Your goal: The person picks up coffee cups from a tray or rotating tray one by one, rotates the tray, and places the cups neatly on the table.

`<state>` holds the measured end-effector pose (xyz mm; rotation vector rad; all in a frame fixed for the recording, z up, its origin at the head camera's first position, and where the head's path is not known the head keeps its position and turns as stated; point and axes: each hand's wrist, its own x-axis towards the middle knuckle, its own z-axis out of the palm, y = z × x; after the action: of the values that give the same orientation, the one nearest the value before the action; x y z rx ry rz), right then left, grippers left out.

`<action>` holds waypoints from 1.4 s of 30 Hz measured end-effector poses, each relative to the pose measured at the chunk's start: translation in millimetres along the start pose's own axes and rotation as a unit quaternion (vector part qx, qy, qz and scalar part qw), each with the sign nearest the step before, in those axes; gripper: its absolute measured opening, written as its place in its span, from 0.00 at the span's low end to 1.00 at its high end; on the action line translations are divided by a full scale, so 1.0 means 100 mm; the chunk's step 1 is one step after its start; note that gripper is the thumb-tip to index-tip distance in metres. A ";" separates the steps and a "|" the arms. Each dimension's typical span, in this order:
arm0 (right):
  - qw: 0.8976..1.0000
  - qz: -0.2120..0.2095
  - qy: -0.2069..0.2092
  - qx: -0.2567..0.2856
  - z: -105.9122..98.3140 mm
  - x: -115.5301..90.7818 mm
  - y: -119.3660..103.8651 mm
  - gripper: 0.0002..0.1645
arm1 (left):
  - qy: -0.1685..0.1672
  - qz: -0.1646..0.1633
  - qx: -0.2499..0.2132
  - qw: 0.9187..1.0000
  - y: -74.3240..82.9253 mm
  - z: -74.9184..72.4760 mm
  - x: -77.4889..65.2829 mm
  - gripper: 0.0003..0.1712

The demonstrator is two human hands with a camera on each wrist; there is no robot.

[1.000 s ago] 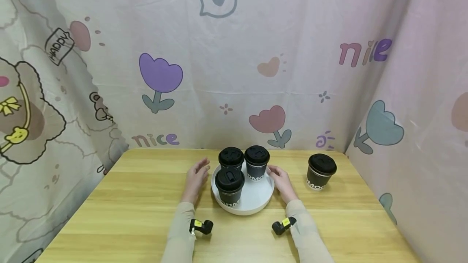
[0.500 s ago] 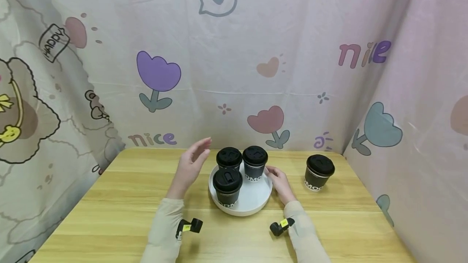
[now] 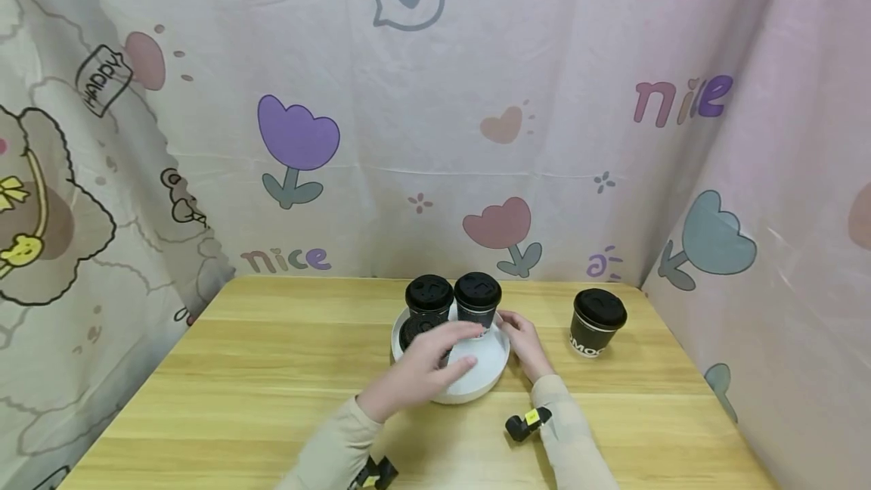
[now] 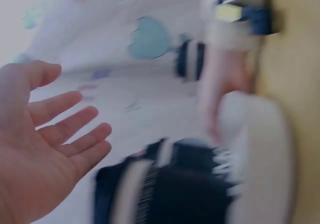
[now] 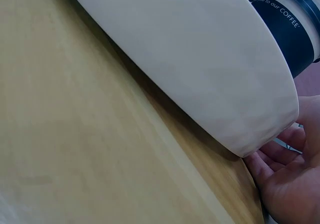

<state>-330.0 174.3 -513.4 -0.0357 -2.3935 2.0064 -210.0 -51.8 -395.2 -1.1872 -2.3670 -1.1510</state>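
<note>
here's the left hand, released, thumb spread and fingers extended, held over the left front of a round white shallow plate on the pale wooden table; the right hand grips the plate's right rim. three black paper cups with black lids stand on it, the front one partly hidden; a fourth cup stands further right.

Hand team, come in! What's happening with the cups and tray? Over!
Left hand empty, partly hiding the front cup in the head view. Right hand grips the white tray. Three lidded cups on it, a fourth cup apart at right.
</note>
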 end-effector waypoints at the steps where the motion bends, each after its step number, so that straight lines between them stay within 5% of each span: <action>1: 1.000 -0.001 0.001 0.000 0.00 -0.01 0.00 0.25 | -0.024 -0.013 0.006 1.000 -0.01 0.08 -0.01 0.24; 5: 1.000 -0.003 0.005 -0.005 0.00 -0.01 0.01 0.24 | -0.124 -0.066 0.024 0.990 -0.06 0.37 -0.05 0.27; 9: 1.000 0.000 0.004 -0.006 0.00 -0.01 0.00 0.24 | -0.201 -0.074 0.054 0.975 -0.09 0.60 -0.11 0.30; 15: 1.000 0.000 0.004 -0.011 0.01 -0.01 -0.01 0.24 | -0.216 -0.088 0.080 0.969 -0.08 0.73 -0.18 0.31; 24: 1.000 0.004 0.006 -0.002 0.00 -0.02 -0.01 0.25 | -0.217 -0.109 0.095 0.965 -0.04 0.63 -0.17 0.33; 34: 1.000 -0.019 0.008 -0.015 -0.01 -0.01 -0.02 0.22 | -0.272 -0.121 0.098 0.950 0.00 0.32 -0.13 0.33; 42: 0.999 -0.019 -0.001 0.027 -0.01 -0.01 0.00 0.23 | -0.302 -0.143 0.118 0.935 -0.02 0.12 -0.15 0.31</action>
<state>-329.3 175.7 -513.4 0.0127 -2.3209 2.0544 -200.4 -52.1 -412.6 -1.2737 -3.1127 -0.5818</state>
